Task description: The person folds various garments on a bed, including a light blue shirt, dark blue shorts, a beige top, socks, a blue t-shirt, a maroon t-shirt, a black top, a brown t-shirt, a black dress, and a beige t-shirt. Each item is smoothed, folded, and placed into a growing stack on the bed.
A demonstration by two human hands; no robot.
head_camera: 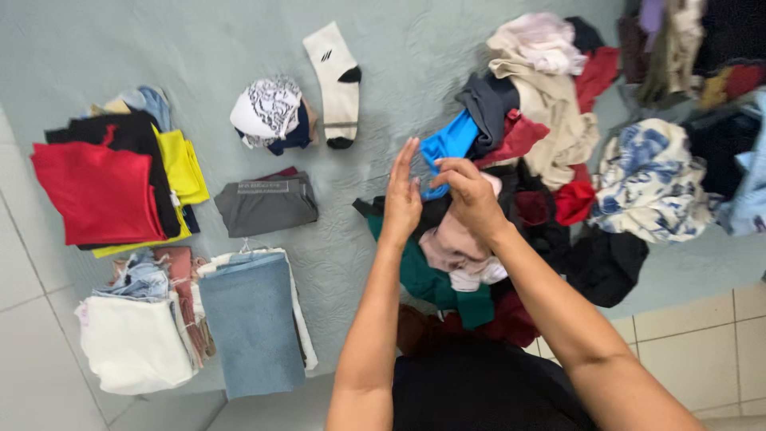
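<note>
My right hand [471, 194] pinches the lower end of a bright blue cloth [449, 144] and lifts it off a heap of mixed clothes [550, 160]. My left hand [401, 199] is raised beside it, fingers straight and together, touching the blue cloth's edge. Under both hands lie a pink garment [448, 243], a dark green one [423, 279] and black pieces. The heap covers the right part of a pale grey-green bedspread [199, 40].
Folded stacks lie at left: a red piece [96, 191] on black and yellow ones, a grey stack [267, 205], a blue towel [251, 323], a white stack [132, 343]. A white sock [339, 80] and a patterned bundle [267, 112] lie farther off. Tiled floor [702, 335] shows at right.
</note>
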